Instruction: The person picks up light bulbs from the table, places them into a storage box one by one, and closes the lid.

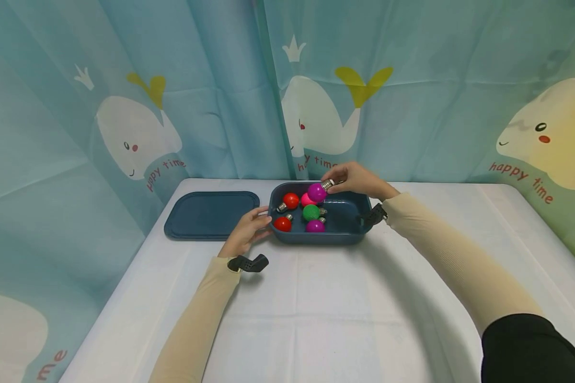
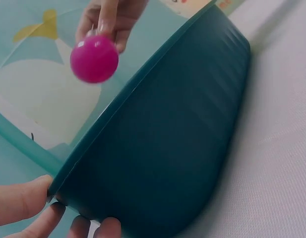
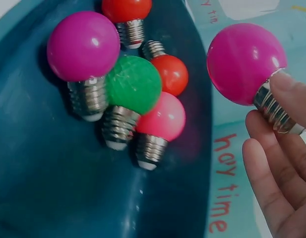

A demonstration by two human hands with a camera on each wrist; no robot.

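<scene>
My right hand (image 1: 352,179) pinches a magenta light bulb (image 3: 247,64) by its metal screw base, holding it above the dark blue container (image 1: 321,239). In the right wrist view, the bulb's round globe points away from my fingers. My left hand (image 1: 249,229) rests against the container's left end. Its thumb tip (image 2: 41,188) touches the rim, and its other fingertips spread along the outer wall. Inside the container lie a green bulb (image 3: 135,84), a pink bulb (image 3: 165,116), a purple bulb (image 3: 83,47) and two red bulbs, one (image 1: 290,200) above the other (image 1: 282,224).
A flat dark blue lid (image 1: 211,215) lies on the white table (image 1: 278,319), left of the container and behind my left hand. A pale blue curtain (image 1: 239,106) with whale prints hangs along the table's back and left side.
</scene>
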